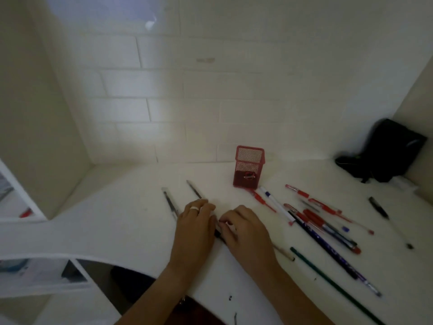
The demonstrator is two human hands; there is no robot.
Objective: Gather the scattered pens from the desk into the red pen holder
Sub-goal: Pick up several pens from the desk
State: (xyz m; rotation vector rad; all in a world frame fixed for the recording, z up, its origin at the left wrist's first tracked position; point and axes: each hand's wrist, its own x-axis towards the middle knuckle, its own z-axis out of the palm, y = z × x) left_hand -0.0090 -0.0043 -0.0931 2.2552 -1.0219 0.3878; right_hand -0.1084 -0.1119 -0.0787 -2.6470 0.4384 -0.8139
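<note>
The red mesh pen holder (249, 166) stands upright near the back of the white desk (131, 221). My left hand (195, 221) lies palm down on the desk, covering part of a dark pen (194, 189). My right hand (244, 227) sits beside it, fingertips pinching a dark pen (219, 232) that lies between the two hands. Another dark pen (169, 201) lies left of my left hand. Several red, blue and white pens (314, 215) are scattered to the right of the holder, with a long green pencil (335, 285) nearer the front edge.
A black bag (386, 152) sits in the back right corner. A black pen (378, 207) lies far right. White brick wall rises behind the desk, and a white shelf unit (21, 207) stands to the left. The desk's curved front edge runs below my wrists.
</note>
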